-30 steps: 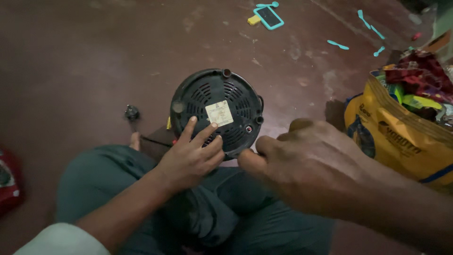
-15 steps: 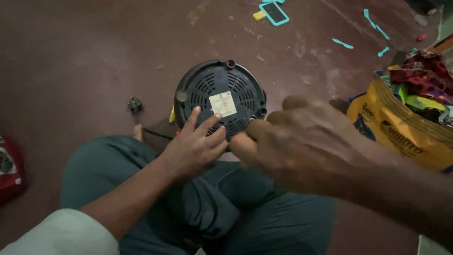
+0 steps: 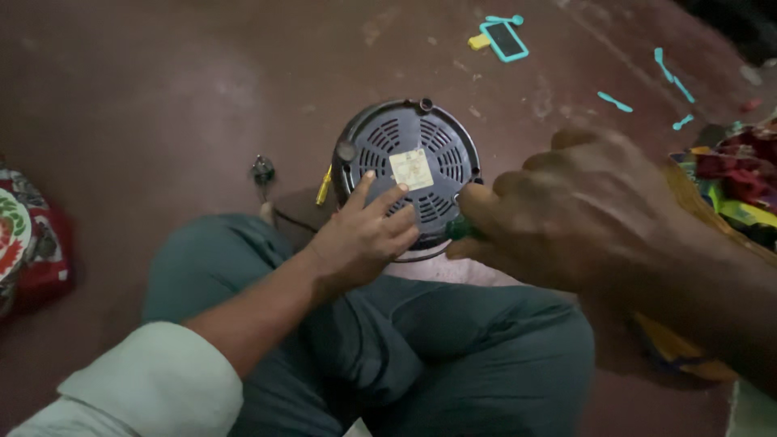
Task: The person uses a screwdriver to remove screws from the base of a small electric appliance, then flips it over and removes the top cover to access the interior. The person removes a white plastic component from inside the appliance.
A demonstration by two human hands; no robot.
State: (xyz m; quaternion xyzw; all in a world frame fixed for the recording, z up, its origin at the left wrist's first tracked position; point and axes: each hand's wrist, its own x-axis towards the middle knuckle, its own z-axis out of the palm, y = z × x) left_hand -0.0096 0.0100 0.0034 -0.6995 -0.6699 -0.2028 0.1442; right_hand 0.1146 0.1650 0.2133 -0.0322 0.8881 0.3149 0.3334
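Right hand (image 3: 583,214) moved closer, left hand (image 3: 364,235) on appliance base (image 3: 405,166)

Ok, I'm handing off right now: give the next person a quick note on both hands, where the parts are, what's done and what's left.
Left hand: flat on the round dark vented base, steadying it upside down above the lap.
Right hand: closed on a green-handled tool at the base's right rim; its tip is hidden.
Nearby on the floor: a yellow tool left of the base, a small dark part.
Done: base turned over.
Left: base not opened.
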